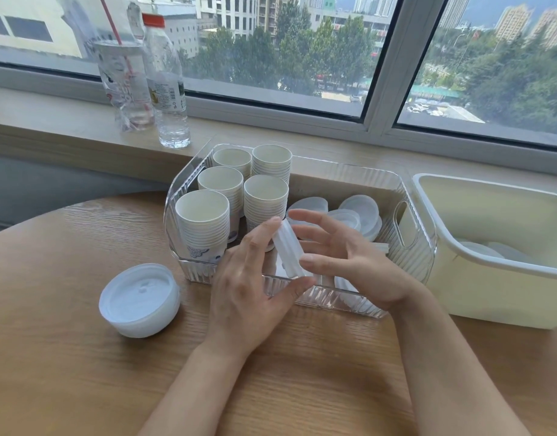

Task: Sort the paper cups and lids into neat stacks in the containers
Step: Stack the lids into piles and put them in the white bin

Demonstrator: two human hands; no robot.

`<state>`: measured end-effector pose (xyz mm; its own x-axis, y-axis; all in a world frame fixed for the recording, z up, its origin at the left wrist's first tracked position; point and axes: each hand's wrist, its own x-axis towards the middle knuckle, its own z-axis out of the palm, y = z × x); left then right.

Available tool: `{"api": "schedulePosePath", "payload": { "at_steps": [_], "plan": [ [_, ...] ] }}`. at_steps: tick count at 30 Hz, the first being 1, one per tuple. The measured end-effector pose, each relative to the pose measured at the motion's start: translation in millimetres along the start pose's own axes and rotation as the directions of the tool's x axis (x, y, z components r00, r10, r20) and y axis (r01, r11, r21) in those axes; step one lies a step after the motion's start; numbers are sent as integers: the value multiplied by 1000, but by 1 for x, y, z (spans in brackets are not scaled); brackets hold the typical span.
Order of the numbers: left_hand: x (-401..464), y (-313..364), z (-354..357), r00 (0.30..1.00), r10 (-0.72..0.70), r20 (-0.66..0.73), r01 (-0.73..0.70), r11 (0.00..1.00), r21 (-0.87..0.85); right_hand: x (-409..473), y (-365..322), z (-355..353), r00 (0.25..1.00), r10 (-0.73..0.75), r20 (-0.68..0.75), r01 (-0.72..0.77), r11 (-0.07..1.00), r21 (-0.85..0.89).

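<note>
**Plastic lids held on edge between two hands**

Plastic is the material of the small stack of lids (288, 250) that both hands hold over the clear container (406, 196). The left hand (248, 287) presses on the stack from the left, with the thumb under its lower end and the fingers reaching to its upper end. The right hand (349, 256) meets it from the right, fingers spread and only lightly bent, the thumb tip touching the stack low down. So the grip is narrow: the lids are squeezed between the two hands, not wrapped by one.

The stack lies on its edge. Its long axis runs from the upper left, far from the person, to the lower right, near the front wall of the container. Both hands are equally near; the free space for lids is to the right, on the side of the right hand. I judge that the stack must be turned flat before it goes down.

Counting: five stacks of paper cups (204, 215) stand in the left part of the clear container. Loose lids (360, 212) lie in its right part, perhaps five or six; I cannot count exactly. One more stack of lids (140, 298) sits on the worktop (82, 372), left of the hands. The cream bin (491, 221) at the right holds a few lids, partly hidden.
</note>
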<state>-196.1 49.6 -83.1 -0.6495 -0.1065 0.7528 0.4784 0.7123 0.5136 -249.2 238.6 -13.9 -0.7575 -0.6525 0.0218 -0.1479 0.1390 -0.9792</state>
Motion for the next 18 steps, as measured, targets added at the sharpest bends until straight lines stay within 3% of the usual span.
{"api": "schedulePosePath", "payload": {
  "at_steps": [10, 13, 16, 18],
  "plan": [
    [1, 3, 0, 1000, -10, -13, 9, 1000, -19, 1, 1, 3, 1000, -9, 2, 9, 999, -46],
    [0, 4, 0, 998, -53, -34, 52, 997, -50, 1, 0, 5, 975, -74, -210, 48, 991, -126],
    [-1, 3, -1, 996, -70, -57, 68, 997, -34, 2, -1, 2, 840, -124, -528, -31, 961, -274],
    [0, 3, 0, 993, -86, -83, 86, 996, -1, 6, 1, -4, 776, -179, -604, -130, 893, -431]
  ]
}}
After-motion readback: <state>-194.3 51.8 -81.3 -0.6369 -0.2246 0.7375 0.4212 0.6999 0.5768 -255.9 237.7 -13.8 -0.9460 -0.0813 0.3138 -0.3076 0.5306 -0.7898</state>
